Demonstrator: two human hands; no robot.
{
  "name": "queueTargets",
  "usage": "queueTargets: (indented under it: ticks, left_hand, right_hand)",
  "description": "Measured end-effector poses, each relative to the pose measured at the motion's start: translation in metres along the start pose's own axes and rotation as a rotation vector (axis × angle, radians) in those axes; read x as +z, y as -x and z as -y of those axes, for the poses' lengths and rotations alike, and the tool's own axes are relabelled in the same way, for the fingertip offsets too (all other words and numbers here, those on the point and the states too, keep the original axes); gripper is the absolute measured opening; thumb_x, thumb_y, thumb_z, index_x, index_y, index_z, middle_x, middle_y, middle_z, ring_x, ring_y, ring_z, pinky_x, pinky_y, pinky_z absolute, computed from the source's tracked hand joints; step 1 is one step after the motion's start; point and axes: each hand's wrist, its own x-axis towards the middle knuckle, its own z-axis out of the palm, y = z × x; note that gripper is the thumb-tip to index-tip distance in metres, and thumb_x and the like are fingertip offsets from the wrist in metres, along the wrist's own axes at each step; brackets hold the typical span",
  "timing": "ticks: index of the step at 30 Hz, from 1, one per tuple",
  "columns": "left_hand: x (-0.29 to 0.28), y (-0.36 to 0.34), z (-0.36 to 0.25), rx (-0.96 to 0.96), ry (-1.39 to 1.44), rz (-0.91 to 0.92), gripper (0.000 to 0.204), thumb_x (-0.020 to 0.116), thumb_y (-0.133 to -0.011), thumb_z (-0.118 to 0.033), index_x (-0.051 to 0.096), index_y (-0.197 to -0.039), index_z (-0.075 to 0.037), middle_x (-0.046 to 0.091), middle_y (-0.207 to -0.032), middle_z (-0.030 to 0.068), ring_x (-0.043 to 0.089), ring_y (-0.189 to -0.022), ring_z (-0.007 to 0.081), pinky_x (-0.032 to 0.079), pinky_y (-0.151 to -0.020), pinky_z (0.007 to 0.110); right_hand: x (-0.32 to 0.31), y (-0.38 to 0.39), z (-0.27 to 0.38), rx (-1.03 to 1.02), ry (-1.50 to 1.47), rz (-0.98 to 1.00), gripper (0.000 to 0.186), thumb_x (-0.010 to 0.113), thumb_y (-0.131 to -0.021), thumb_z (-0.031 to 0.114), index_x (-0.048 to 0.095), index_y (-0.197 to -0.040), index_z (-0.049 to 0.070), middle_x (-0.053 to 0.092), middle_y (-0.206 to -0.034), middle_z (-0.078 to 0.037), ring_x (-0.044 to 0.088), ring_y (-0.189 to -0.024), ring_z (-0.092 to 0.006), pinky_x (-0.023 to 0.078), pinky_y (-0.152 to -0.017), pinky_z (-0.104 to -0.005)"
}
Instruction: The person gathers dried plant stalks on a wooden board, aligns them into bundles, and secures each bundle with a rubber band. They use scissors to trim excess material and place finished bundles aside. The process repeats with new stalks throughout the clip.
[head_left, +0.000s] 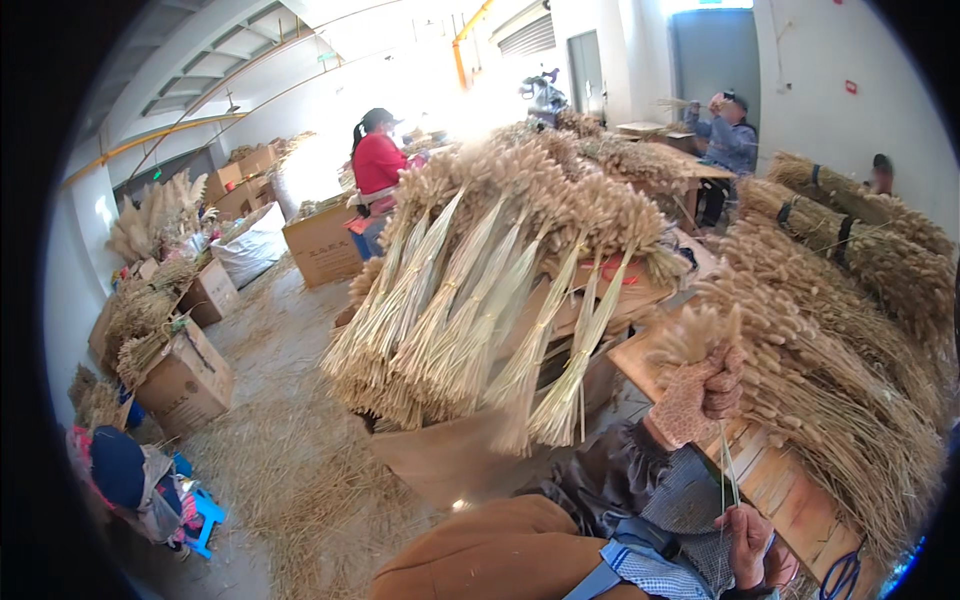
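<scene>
My left hand (705,395) is closed round a small bunch of dried grass (690,338), its fluffy beige heads fanning out above the fist. A few thin stems run down from it to my right hand (752,545), whose fingers are pinched on their lower ends. Beside both hands lies a thick layer of loose dried grass (800,370) on a wooden board (770,470). Dark blue scissor handles (840,577) rest at the board's near end. To the left, several tied bundles of dried grass (470,290) are stacked with their stems toward me.
Large strapped grass bundles (850,225) lie at the right. A person in red (378,165) and a person in blue-grey (730,140) work further back. Cardboard boxes (185,378), a white sack (250,245) and a blue stool (207,520) stand at left, with straw on the floor (290,480).
</scene>
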Motion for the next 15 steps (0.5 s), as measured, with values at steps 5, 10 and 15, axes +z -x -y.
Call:
queueTargets:
  ticks: [5, 10, 15]
  left_hand:
    - [0.011, 0.0, 0.005, 0.021, -0.014, 0.035, 0.027, 0.042, -0.098, -0.035, 0.049, -0.087, -0.012, 0.028, -0.059, -0.0076, 0.022, -0.045, 0.0052, 0.019, -0.041, 0.021]
    - [0.021, -0.002, 0.009, -0.028, -0.002, 0.019, 0.028, 0.044, -0.096, -0.038, 0.05, -0.086, -0.012, 0.028, -0.058, -0.0073, 0.024, -0.046, 0.0056, 0.019, -0.042, 0.021]
    - [0.026, 0.006, 0.005, -0.07, 0.022, -0.32, 0.023, 0.046, -0.094, -0.031, 0.047, -0.08, -0.014, 0.031, -0.058, -0.0052, 0.028, -0.044, 0.008, 0.025, -0.043, 0.023]
  right_hand:
    - [-0.005, 0.015, -0.007, 0.107, -0.352, -0.1, 0.034, 0.05, -0.096, 0.027, 0.059, -0.085, -0.004, 0.061, -0.063, -0.009, 0.057, -0.053, -0.0138, 0.043, -0.048, -0.0227]
    - [-0.014, 0.016, 0.004, 0.209, -0.394, -0.102, 0.03, 0.048, -0.095, 0.022, 0.058, -0.083, -0.004, 0.06, -0.06, -0.01, 0.057, -0.048, -0.0152, 0.042, -0.041, -0.0223]
    - [-0.017, 0.014, -0.024, 0.504, -0.161, -0.106, 0.029, 0.049, -0.091, 0.017, 0.059, -0.07, 0.0, 0.062, -0.059, -0.008, 0.059, -0.048, -0.0142, 0.041, -0.039, -0.023]
